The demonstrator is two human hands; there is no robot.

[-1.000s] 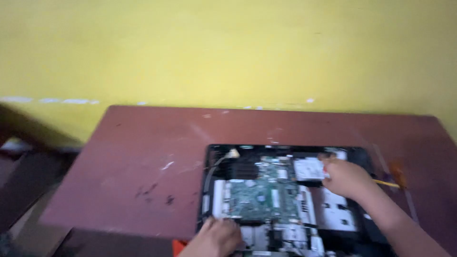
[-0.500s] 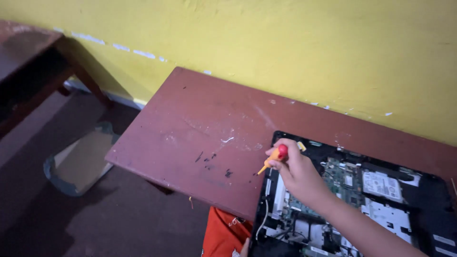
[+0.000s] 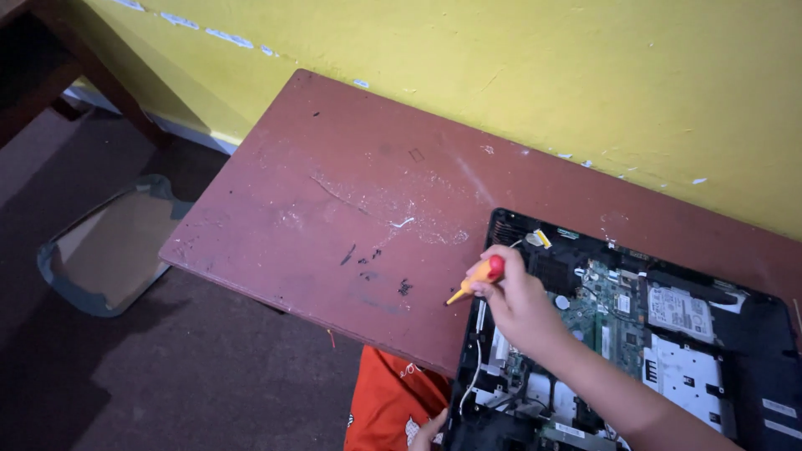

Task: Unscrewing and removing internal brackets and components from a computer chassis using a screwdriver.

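**Bench entry: opened laptop base, screwdriver in hand**

Nearest, at bottom edge: left hand point(image 3: 426, 434), only partly in frame beside orange cloth point(image 3: 386, 407) and near-left corner of the laptop base point(image 3: 781, 367). Fingers cut off by the frame, so grip cannot be told.

Next out: right hand point(image 3: 522, 305), arm entering from near right, fingers closed around a small screwdriver point(image 3: 478, 280) with yellow body and red cap. Tip pointing left and slightly down, over bare wood just beyond the left edge of the base, touching nothing visible.

Under and right of that hand: black laptop base lying flat with cover off, green circuit board point(image 3: 603, 311) exposed at centre, flat silver drive point(image 3: 681, 309) to its right, white cable running along the near-left side.

Left of the tip: a few small dark specks point(image 3: 368, 255) on the reddish-brown table point(image 3: 334, 184), possibly loose screws; too small to confirm.

Further left, on the floor: flat tan panel with grey rim point(image 3: 100, 242).

Farthest: yellow wall point(image 3: 501, 67) with chipped paint.

Step in hand, by judgement: tool lifted clear of the base, between fastenings. Next move calls for tip set squarely into a screw head and the base kept steady.
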